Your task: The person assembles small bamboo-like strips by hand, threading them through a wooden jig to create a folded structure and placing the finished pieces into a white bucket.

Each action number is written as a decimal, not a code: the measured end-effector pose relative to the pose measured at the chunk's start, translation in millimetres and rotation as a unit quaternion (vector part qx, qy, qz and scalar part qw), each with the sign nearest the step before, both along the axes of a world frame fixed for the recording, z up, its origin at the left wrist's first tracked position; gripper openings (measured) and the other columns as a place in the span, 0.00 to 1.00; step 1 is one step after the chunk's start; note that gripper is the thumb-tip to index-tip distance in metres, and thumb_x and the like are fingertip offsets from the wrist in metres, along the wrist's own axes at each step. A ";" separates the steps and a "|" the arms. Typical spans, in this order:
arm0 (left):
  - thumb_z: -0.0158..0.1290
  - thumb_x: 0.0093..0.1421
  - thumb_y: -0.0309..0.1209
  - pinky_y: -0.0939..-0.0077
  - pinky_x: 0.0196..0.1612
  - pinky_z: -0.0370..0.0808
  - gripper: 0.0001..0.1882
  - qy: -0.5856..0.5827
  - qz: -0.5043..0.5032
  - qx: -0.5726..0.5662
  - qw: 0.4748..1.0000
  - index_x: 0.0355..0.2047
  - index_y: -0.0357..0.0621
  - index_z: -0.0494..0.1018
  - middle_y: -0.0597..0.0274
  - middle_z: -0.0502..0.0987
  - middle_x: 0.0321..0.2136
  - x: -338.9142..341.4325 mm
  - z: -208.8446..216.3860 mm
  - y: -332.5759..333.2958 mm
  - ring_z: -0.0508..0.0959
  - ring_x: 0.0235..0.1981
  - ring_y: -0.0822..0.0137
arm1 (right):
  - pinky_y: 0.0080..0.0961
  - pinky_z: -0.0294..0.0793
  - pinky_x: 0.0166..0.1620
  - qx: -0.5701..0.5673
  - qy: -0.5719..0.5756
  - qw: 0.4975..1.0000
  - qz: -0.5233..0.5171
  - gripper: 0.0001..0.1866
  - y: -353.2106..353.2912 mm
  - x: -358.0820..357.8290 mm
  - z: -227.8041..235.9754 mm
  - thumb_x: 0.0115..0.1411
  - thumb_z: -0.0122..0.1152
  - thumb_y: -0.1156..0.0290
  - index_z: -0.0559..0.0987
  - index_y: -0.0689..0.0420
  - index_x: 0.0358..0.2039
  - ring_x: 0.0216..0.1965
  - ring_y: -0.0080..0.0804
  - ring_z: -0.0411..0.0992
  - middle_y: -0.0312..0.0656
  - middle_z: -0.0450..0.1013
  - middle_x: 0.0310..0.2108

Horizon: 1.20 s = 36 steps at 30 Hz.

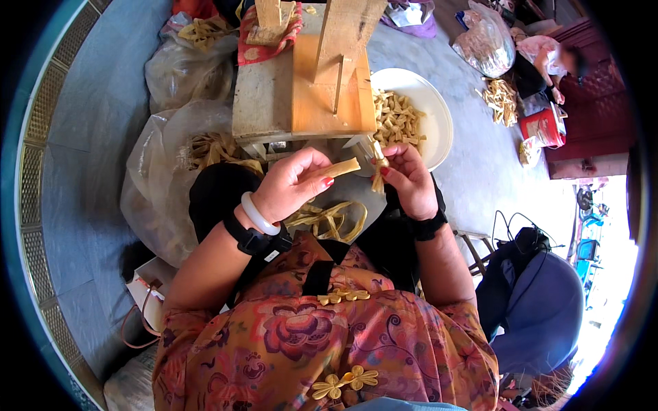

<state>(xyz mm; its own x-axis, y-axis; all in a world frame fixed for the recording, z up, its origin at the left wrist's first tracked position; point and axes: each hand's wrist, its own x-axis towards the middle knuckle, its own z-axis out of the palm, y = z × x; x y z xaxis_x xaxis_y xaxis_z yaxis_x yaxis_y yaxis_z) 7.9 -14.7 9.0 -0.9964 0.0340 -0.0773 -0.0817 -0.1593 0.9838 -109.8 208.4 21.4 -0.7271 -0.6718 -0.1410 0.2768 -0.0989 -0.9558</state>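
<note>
My left hand [291, 181] is closed around a flat, pale yellow strip [343, 168], with its end sticking out to the right between thumb and fingers. Close beside it, my right hand [409, 181] pinches a knotted yellow piece [378, 168] between thumb and fingertips. The two pieces look like bean curd skin, though I cannot be sure. More long yellow strips [336, 218] hang in loops over my lap, below my hands. Just past my right hand, a white basin [439, 130] holds many small knotted pieces [396, 113].
A wooden bench [264, 103] with an upright board [346, 34] stands straight ahead. Clear plastic bags [154, 178] of strips lie on the left. To the right are a dark blue draped seat [541, 308], a red bucket [538, 129], a pile of strips [502, 101] and another person [545, 65].
</note>
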 end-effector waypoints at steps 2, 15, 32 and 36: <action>0.54 0.60 0.25 0.88 0.34 0.67 0.08 0.001 -0.013 0.003 1.000 0.40 0.39 0.69 0.73 0.71 0.31 3.8 4.3 3.5 0.69 0.31 0.84 | 0.19 0.70 0.44 -0.002 0.048 0.999 -0.014 0.14 5.3 6.4 1.0 0.60 0.50 0.84 0.66 0.60 0.47 0.39 0.21 0.69 0.37 0.70 0.40; 0.53 0.59 0.21 0.86 0.37 0.71 0.06 -0.067 -0.136 0.091 0.984 0.37 0.40 0.71 0.70 0.74 0.28 12.7 -12.3 24.0 0.71 0.31 0.81 | 0.34 0.72 0.41 0.151 0.648 0.743 0.076 0.17 -3.1 65.4 12.6 0.43 0.59 0.78 0.75 0.58 0.38 0.36 0.41 0.72 0.43 0.72 0.33; 0.48 0.57 0.18 0.69 0.48 0.71 0.22 0.126 -0.005 0.008 0.992 0.54 0.37 0.66 0.56 0.75 0.44 -1.2 -11.0 20.4 0.76 0.44 0.60 | 0.36 0.72 0.34 0.072 0.555 0.822 0.109 0.15 -21.5 59.0 1.4 0.47 0.59 0.78 0.73 0.58 0.38 0.29 0.43 0.72 0.43 0.71 0.27; 0.49 0.50 0.16 0.65 0.48 0.71 0.23 0.238 -0.027 -0.314 0.919 0.48 0.40 0.70 0.52 0.75 0.41 -6.2 -13.2 35.0 0.74 0.44 0.50 | 0.36 0.72 0.34 0.141 0.595 0.787 0.078 0.10 -16.0 54.6 -9.7 0.47 0.58 0.78 0.71 0.58 0.33 0.30 0.44 0.71 0.43 0.71 0.28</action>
